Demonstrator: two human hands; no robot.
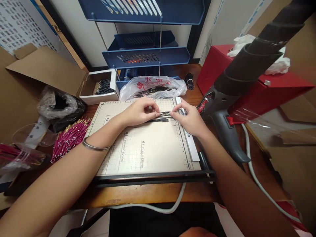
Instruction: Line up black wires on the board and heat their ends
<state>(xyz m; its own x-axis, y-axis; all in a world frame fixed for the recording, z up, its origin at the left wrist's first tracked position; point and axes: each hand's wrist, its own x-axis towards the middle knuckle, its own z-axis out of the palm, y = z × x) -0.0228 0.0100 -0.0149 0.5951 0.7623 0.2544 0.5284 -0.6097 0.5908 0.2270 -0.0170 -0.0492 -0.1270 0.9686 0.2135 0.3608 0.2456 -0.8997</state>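
Observation:
A paper cutter board [158,148] printed with grid lines lies on the wooden table. Over its upper part, my left hand [139,112] pinches the left end of some thin black rods [164,114]. At their right end, my right hand [189,118] pinches them between thumb and forefinger, beside the cutter's white strip [191,144]. More black rods [159,120] lie on the board just below, partly under my left fingers. How many rods are held is too small to tell.
Behind the board are a plastic bag [153,87] of dark rods, a white box [100,87] and blue shelves [145,57]. Magenta rods [70,138] are piled at the left. A heat gun [228,108] and its cable [256,177] stand at the right, before a red box [217,65].

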